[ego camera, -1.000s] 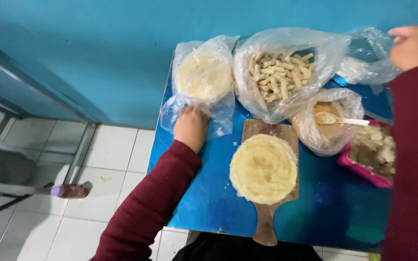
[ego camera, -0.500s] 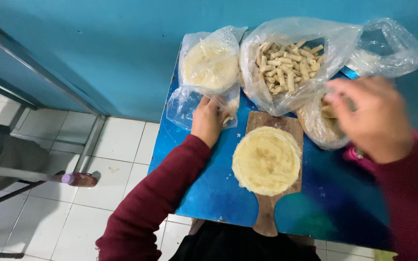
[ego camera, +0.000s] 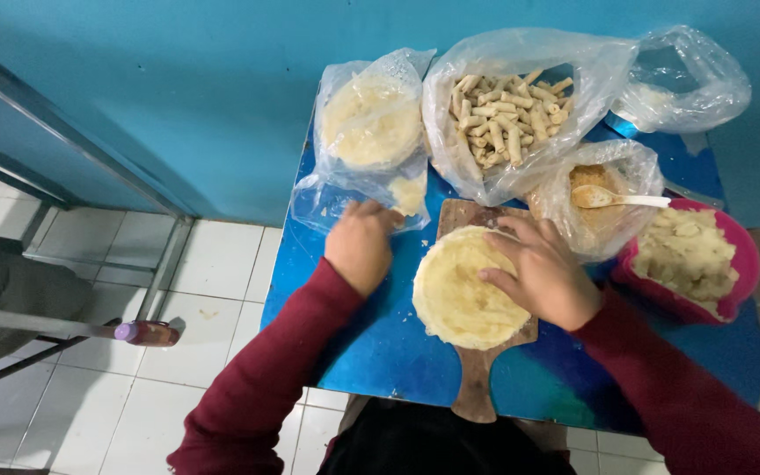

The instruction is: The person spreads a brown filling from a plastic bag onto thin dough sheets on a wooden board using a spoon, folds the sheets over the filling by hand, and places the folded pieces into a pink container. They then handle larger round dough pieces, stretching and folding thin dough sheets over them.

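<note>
Right hand (ego camera: 545, 274) lies flat, fingers spread, on the right edge of a round pale wrapper (ego camera: 464, 288); grip not pinching, just pressing down. Wrapper sits on a wooden board (ego camera: 477, 396) near the middle of the blue table (ego camera: 398, 352); the board's long axis runs toward the person, handle pointing at the body. Left hand (ego camera: 361, 246) rests fingers curled on the table just left of the board, fingertips touching the lower edge of a clear bag (ego camera: 371, 132) holding a stack of round wrappers; whether it grips the plastic, cannot tell. Behind the board: a second clear bag (ego camera: 507, 114) full of rolled sticks, too many to count. Right of it, a third bag (ego camera: 683, 79), nearly empty. A fourth bag (ego camera: 609, 207) holds brown crumbs with one white spoon (ego camera: 613, 199) lying across, handle pointing right. One pink bowl (ego camera: 688, 264) of pale mash at far right. Four bags, one bowl, one board. Blue wall (ego camera: 178, 88) behind, white tiled floor (ego camera: 213, 264) left.
</note>
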A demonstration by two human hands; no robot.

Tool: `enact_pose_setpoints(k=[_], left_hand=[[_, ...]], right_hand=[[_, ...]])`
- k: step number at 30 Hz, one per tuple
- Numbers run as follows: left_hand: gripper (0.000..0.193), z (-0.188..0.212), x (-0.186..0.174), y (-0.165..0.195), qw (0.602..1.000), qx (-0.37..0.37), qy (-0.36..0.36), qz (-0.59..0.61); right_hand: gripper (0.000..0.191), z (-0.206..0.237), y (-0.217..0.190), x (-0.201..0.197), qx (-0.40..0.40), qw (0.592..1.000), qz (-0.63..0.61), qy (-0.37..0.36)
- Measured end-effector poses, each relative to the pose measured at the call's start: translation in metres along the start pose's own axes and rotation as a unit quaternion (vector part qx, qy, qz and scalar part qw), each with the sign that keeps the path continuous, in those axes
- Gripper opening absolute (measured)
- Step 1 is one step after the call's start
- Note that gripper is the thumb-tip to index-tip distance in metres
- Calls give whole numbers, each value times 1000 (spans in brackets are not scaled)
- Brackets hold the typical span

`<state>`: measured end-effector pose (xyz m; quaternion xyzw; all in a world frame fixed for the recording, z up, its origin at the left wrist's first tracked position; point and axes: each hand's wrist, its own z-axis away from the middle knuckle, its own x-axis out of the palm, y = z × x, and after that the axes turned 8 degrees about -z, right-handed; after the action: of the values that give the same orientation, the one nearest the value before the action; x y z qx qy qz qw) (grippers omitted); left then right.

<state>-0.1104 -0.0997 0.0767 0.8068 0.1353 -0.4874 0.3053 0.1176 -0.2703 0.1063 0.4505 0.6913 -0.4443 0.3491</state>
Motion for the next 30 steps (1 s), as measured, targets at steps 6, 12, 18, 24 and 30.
enact_pose_setpoints(k=[6,12,18,24,30], left_hand=[[27,9,0,56,959,157,-14,237],[39,5,13,62,975,96,41,198],[59,7,22,56,957,52,20,283],[64,2,27,44,894,-43,-114,431],[57,17,29,55,645,-36,-288,707]], right_hand=[[41,1,8,20,39,996,-79,-32],[39,6,14,22,88,992,-83,-25],[40,0,25,25,77,982,-172,-31],[31,8,26,-15,36,941,-333,-58],[29,2,5,-25,124,861,-492,11]])
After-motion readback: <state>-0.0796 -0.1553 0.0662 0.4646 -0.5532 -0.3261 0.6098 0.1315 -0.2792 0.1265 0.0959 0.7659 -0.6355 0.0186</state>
